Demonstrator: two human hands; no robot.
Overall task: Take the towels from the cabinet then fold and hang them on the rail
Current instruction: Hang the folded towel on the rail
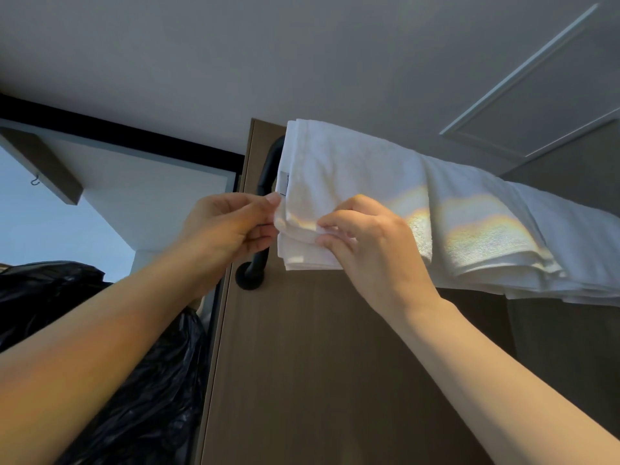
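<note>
A folded white towel (349, 172) hangs over a black rail (266, 182) fixed to a brown wooden panel (302, 364). My left hand (228, 229) pinches the towel's lower left corner near its label. My right hand (372, 239) pinches the folded layers just to the right of that corner. Two more white towels (476, 229) (577, 243) hang beside it on the same rail, further right. The rail is mostly hidden under the towels; only its left bracket shows.
A black plastic bag (141, 380) bulges at the lower left. A grey shelf with a small hook (35, 181) juts out at the upper left. The ceiling (302, 62) and a panelled door (553, 78) fill the top.
</note>
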